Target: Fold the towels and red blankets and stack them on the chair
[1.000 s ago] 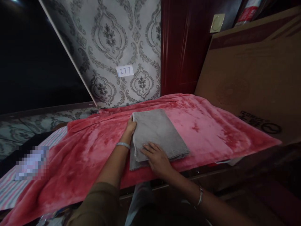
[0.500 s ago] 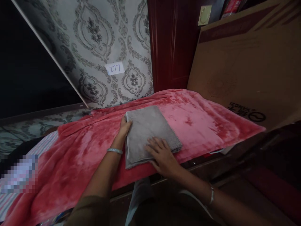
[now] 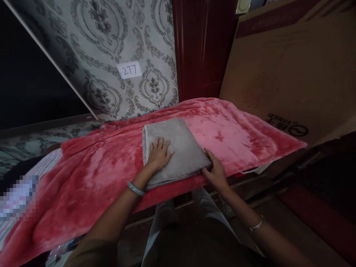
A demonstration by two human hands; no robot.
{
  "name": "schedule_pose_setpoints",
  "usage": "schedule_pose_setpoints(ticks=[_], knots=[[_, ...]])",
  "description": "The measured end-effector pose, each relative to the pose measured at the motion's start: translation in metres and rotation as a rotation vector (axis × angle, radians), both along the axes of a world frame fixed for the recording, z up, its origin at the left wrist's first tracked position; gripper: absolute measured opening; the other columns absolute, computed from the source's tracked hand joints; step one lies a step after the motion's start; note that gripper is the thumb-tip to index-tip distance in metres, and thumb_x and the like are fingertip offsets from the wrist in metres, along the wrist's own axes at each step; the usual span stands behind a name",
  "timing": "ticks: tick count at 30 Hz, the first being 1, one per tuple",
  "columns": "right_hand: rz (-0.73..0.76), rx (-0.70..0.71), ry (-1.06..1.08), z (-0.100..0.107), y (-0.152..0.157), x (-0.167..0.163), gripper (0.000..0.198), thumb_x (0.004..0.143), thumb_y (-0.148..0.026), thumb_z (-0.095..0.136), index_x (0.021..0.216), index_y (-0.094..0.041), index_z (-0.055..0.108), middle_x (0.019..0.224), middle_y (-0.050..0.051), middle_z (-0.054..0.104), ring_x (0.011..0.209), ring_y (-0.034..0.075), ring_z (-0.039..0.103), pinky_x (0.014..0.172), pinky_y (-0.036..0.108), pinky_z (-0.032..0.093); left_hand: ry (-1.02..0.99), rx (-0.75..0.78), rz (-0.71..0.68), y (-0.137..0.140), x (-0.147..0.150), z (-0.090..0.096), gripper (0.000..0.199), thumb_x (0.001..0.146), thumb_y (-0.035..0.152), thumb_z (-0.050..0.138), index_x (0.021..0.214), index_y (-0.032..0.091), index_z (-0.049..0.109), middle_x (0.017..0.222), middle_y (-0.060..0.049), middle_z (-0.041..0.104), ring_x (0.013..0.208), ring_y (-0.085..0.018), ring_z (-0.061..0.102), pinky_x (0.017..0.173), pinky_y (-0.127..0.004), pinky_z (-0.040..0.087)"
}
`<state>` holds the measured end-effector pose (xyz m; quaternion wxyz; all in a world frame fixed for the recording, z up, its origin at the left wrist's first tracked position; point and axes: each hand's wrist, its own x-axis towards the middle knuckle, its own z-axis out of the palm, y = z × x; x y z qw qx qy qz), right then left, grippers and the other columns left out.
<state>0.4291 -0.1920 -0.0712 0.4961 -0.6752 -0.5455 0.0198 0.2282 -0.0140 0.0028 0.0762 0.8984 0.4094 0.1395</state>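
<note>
A folded grey towel (image 3: 180, 148) with a soft, plush surface lies on a pink fleece blanket (image 3: 105, 174). My left hand (image 3: 159, 154) rests flat on the towel's left part, fingers spread. At its near right corner, my right hand (image 3: 215, 171) grips the edge, with the thumb on the near side and the fingers at the far side of the corner. The fingertips of that hand are partly hidden by the corner. Along the near side, the folded layers show slightly.
Behind the blanket are a patterned wall with a paper marked 277 (image 3: 129, 69) and a dark red panel (image 3: 203, 48). A large cardboard box (image 3: 278, 74) leans at the right. A dark screen (image 3: 36, 74) stands at the left, above striped cloth (image 3: 50, 165).
My left hand has moved from the towel's left edge onto its top and flattened. My right hand has slid from the top to the near right corner. The view has shifted slightly.
</note>
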Motion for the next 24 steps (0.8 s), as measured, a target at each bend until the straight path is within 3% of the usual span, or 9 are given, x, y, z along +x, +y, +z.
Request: schedule_pose_setpoints(ticks=[6, 12, 15, 18, 21, 24], knots=[[0.044, 0.004, -0.101, -0.002, 0.004, 0.003, 0.072, 0.069, -0.005, 0.04, 0.134, -0.024, 0.067, 0.134, 0.005, 0.065, 0.122, 0.023, 0.06, 0.108, 0.045, 0.047, 0.079, 0.068, 0.009, -0.01, -0.006, -0.002, 0.064, 0.098, 0.049, 0.046, 0.156, 0.023, 0.041, 0.167, -0.017, 0.026, 0.155, -0.04, 0.017, 0.123, -0.062, 0.01], [0.091, -0.051, -0.2, -0.009, -0.004, 0.012, 0.073, 0.07, -0.002, 0.042, 0.136, -0.025, 0.066, 0.138, 0.009, 0.062, 0.121, 0.025, 0.058, 0.105, 0.049, 0.049, 0.141, 0.085, 0.018, -0.014, -0.007, 0.0, 0.064, 0.098, 0.05, 0.043, 0.157, 0.025, 0.039, 0.167, -0.016, 0.027, 0.155, -0.038, 0.018, 0.122, -0.063, 0.013], [0.206, -0.12, -0.23, 0.01, -0.01, 0.025, 0.073, 0.069, -0.005, 0.044, 0.136, -0.025, 0.066, 0.146, 0.009, 0.057, 0.13, 0.026, 0.054, 0.111, 0.051, 0.046, 0.134, 0.091, 0.03, -0.014, -0.008, 0.0, 0.064, 0.098, 0.05, 0.043, 0.156, 0.024, 0.04, 0.166, -0.015, 0.029, 0.155, -0.036, 0.021, 0.123, -0.061, 0.015], [0.327, -0.118, -0.295, 0.044, -0.002, 0.026, 0.069, 0.074, -0.008, 0.046, 0.139, -0.025, 0.064, 0.154, 0.008, 0.049, 0.141, 0.026, 0.046, 0.115, 0.052, 0.041, 0.122, 0.117, 0.044, -0.017, -0.006, -0.001, 0.064, 0.099, 0.048, 0.042, 0.154, 0.016, 0.042, 0.164, -0.018, 0.032, 0.154, -0.035, 0.024, 0.124, -0.058, 0.016], [0.38, -0.067, -0.397, 0.074, 0.026, 0.005, 0.06, 0.09, -0.019, 0.047, 0.15, -0.024, 0.052, 0.158, 0.01, 0.043, 0.147, 0.026, 0.038, 0.12, 0.055, 0.033, 0.115, 0.144, 0.066, -0.022, -0.004, -0.002, 0.065, 0.099, 0.047, 0.041, 0.154, 0.013, 0.042, 0.163, -0.02, 0.034, 0.154, -0.034, 0.025, 0.124, -0.057, 0.017], [0.437, -0.152, -0.523, 0.08, 0.054, -0.029, 0.062, 0.096, -0.036, 0.051, 0.156, -0.02, 0.041, 0.163, 0.013, 0.033, 0.152, 0.029, 0.027, 0.122, 0.058, 0.027, 0.123, 0.125, 0.142, -0.027, -0.01, -0.004, 0.067, 0.098, 0.046, 0.042, 0.155, 0.012, 0.039, 0.165, -0.021, 0.029, 0.155, -0.037, 0.022, 0.123, -0.061, 0.018]])
